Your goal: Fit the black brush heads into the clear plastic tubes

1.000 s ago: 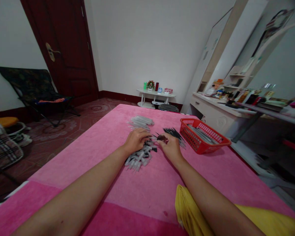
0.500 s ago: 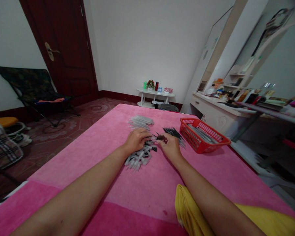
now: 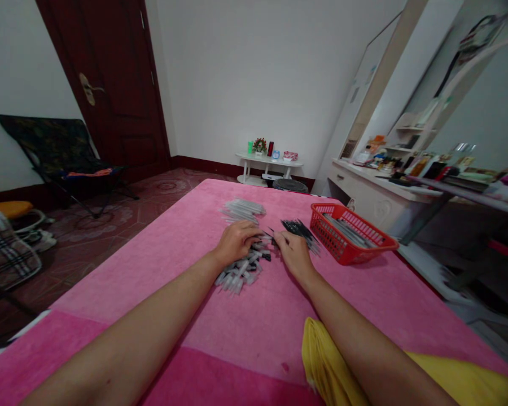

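Observation:
My left hand (image 3: 236, 243) is closed, with thumb and fingers pinched at the upper end of a loose pile of short translucent caps (image 3: 239, 276), some with black parts. A slim dark-tipped pen-like piece (image 3: 267, 233) shows between my two hands; its far end is hidden by fingers. My right hand (image 3: 294, 251) is closed too, its fingertips pinched around something thin and dark close to the left fingers. Beyond my left hand lies a stack of translucent grey tubes (image 3: 243, 208). A bundle of black pointed pen-like sticks (image 3: 300, 228) rests just past my right hand.
A red plastic basket (image 3: 342, 256) holding grey sticks stands at the right on the pink cloth (image 3: 152, 270). Yellow fabric (image 3: 328, 361) lies under my right forearm. Farther off are a white side table (image 3: 262, 160), a cluttered dresser (image 3: 372, 183) and a folding chair (image 3: 59, 146).
My right hand has turned slightly and its fingers have drawn closer together around the thin dark thing. My left hand stays almost where it was.

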`<move>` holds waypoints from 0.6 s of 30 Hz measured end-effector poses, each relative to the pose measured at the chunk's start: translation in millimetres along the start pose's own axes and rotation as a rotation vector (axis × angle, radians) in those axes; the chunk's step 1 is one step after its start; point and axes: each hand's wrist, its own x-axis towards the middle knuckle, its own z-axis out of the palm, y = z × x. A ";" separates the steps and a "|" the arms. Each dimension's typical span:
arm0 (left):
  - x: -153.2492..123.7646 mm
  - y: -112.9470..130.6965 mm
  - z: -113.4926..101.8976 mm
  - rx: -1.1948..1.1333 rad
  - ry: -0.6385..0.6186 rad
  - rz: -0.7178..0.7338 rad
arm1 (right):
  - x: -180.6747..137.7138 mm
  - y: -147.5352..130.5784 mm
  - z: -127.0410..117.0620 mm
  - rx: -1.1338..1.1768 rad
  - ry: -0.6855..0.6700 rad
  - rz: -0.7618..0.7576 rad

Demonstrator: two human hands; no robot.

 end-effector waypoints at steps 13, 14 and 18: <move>0.2 -0.1 0.0 -0.016 0.013 -0.033 | -0.6 0.7 -1.3 -0.034 0.006 -0.040; -0.1 -0.3 0.1 -0.012 0.006 -0.030 | -0.5 0.6 -1.3 -0.038 -0.008 -0.039; -0.6 -0.8 0.7 -0.001 -0.015 -0.020 | -0.4 1.4 -1.4 -0.044 -0.072 0.012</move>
